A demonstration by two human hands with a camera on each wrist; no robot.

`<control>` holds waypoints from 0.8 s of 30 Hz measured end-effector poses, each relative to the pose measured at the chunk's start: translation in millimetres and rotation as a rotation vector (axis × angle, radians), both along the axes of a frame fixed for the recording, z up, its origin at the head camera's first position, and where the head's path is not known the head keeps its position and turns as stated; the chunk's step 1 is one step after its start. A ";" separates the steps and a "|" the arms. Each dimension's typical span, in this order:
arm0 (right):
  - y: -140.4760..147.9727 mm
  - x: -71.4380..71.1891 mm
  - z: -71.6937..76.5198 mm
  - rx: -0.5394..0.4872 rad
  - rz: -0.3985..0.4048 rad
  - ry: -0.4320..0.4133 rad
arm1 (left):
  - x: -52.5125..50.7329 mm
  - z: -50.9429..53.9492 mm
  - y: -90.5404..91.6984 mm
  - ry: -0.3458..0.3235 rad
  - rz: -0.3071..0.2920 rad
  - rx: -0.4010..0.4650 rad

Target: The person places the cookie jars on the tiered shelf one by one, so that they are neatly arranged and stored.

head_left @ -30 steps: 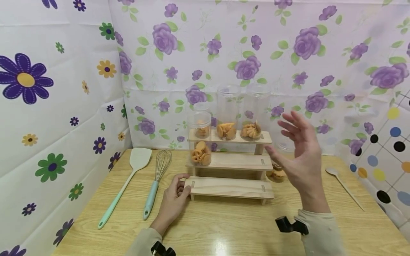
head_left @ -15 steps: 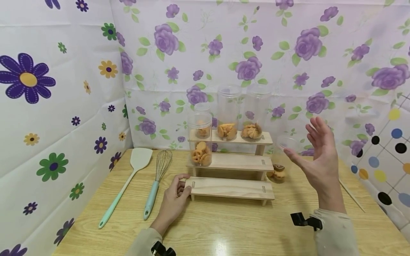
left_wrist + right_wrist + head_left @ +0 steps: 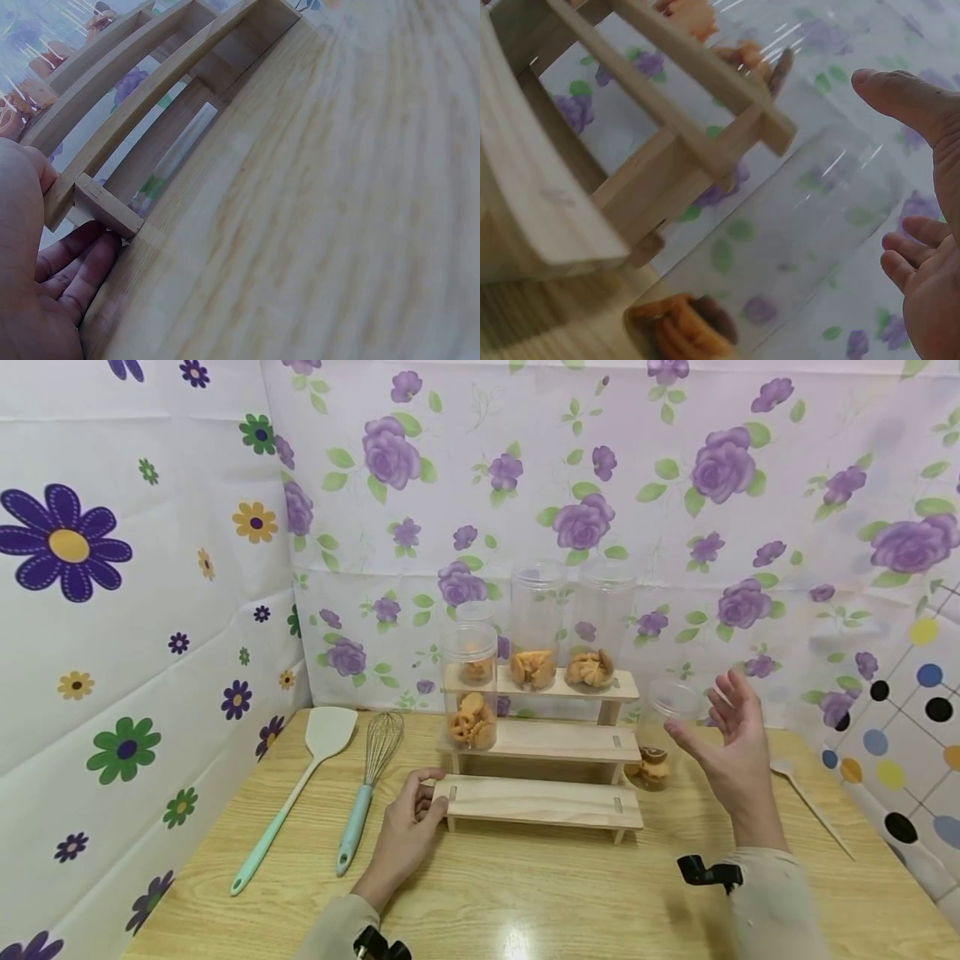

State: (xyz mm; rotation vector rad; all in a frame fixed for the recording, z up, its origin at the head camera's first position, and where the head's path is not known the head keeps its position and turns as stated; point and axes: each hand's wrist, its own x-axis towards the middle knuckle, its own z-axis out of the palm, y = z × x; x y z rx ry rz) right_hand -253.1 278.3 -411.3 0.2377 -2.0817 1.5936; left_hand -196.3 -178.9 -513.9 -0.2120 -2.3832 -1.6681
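Note:
A three-tier wooden shelf [image 3: 536, 797] stands on the table. My left hand [image 3: 408, 827] holds the left end of its lowest tier, with curled fingers [image 3: 90, 262] beside the leg. At the shelf's right a clear jar [image 3: 660, 727] with a few cookies [image 3: 686, 330] in its bottom stands on the table. Right of that jar's top, my right hand [image 3: 731, 756] is raised with thumb and fingers spread, apart from the jar and holding nothing. A jar [image 3: 470, 693] of cookies is on the middle tier's left end. Three more jars, including a tall jar [image 3: 532, 627], occupy the top tier.
Left of the shelf lie a whisk [image 3: 360, 814] with a blue handle and a spatula [image 3: 300, 785] with a white blade. A pale spoon [image 3: 813, 810] lies at the far right of the table [image 3: 525, 893]. Flowered cloth [image 3: 450, 485] hangs behind and at the left.
My right hand first moved right, away from the shelf, then came down and slightly back left toward the jar on the table. My left hand has stayed at the shelf's end.

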 end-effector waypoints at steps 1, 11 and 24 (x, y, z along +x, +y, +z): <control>0.7 -2.1 -4.6 -0.004 0.007 -0.005 | -0.1 -0.1 0.0 0.001 0.001 -0.001; 2.5 -12.7 -41.0 -0.004 0.040 -0.110 | -0.1 -0.3 -0.6 0.015 0.002 -0.007; -2.2 -21.4 -79.9 0.024 0.044 -0.174 | 0.4 -0.3 -0.6 -0.002 0.000 0.000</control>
